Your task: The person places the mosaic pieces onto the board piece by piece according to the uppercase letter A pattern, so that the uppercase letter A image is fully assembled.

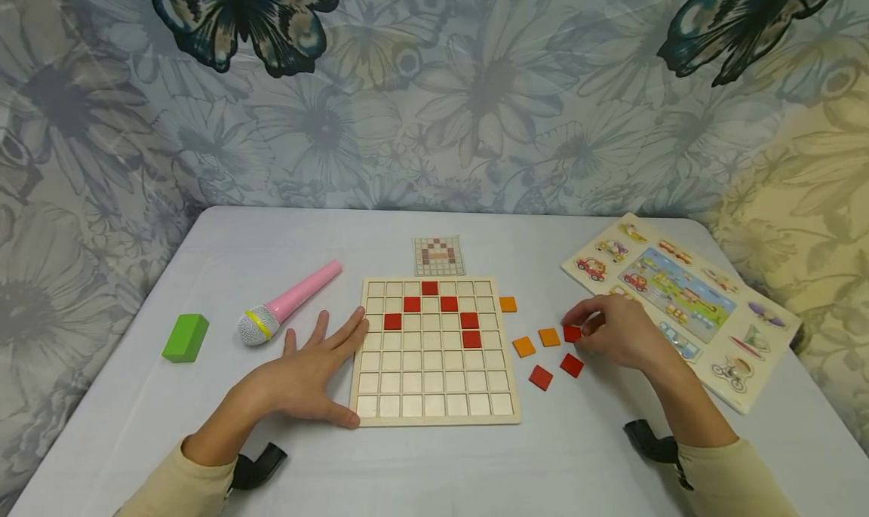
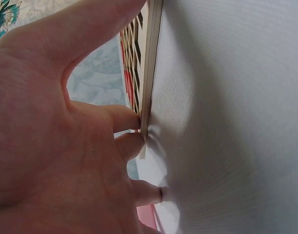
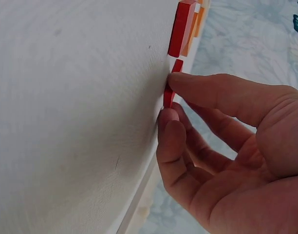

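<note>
A wooden grid board [image 1: 434,420] lies flat on the table, with several red square tiles [image 1: 429,288] set in its cells. My left hand [image 1: 305,377] rests with spread fingers along the board's left edge, thumb at the near corner. The left wrist view shows the fingers touching the board's side [image 2: 148,73]. Right of the board, my right hand [image 1: 614,332] pinches a red tile [image 1: 572,333] between thumb and fingers, low over the table. Two more red tiles [image 1: 540,377] and three orange tiles [image 1: 549,337] lie between the board and this hand.
Behind the board is a small pattern card [image 1: 438,256]. A picture puzzle board [image 1: 699,306] lies at the right, partly behind the right hand. On the left are a pink toy microphone [image 1: 292,302] and a green block [image 1: 185,338].
</note>
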### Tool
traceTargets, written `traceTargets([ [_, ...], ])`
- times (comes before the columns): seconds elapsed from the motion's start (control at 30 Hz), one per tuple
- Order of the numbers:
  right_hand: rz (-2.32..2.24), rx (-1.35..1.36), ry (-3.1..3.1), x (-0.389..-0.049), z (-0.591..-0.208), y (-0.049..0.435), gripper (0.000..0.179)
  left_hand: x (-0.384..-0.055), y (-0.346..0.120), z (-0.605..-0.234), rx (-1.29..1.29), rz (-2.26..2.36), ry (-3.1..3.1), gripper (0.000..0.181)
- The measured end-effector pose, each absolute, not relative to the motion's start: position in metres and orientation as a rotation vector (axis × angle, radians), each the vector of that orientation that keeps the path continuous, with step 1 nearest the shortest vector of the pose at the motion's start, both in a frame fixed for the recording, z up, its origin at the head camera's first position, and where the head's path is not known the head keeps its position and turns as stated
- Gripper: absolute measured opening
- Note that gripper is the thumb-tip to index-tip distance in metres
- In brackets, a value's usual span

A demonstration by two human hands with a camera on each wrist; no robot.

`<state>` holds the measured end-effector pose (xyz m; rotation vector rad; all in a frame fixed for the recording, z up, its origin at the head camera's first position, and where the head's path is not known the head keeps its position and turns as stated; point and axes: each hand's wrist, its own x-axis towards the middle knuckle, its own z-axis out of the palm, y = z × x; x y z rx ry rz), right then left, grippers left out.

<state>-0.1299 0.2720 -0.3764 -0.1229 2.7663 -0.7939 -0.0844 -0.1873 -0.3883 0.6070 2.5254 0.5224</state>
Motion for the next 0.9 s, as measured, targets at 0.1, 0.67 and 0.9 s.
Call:
traceTargets([
  [0.1, -0.790, -0.128, 2.763, -0.131, -0.376, 0.271, 0.028, -0.084, -0.188, -0.387, 0.606, 0.521, 2.528, 0.133],
  [0.67, -0.781, -0.111, 2.764, -0.127, -0.371, 0.266, 0.028, -0.084, -0.187, -0.387, 0.608, 0.520, 2.515, 0.132],
  [0.9, -0.808, -0.161, 2.764, -0.130, -0.364, 0.252, 0.029, -0.083, -0.187, -0.387, 0.595, 0.520, 2.524, 0.133],
])
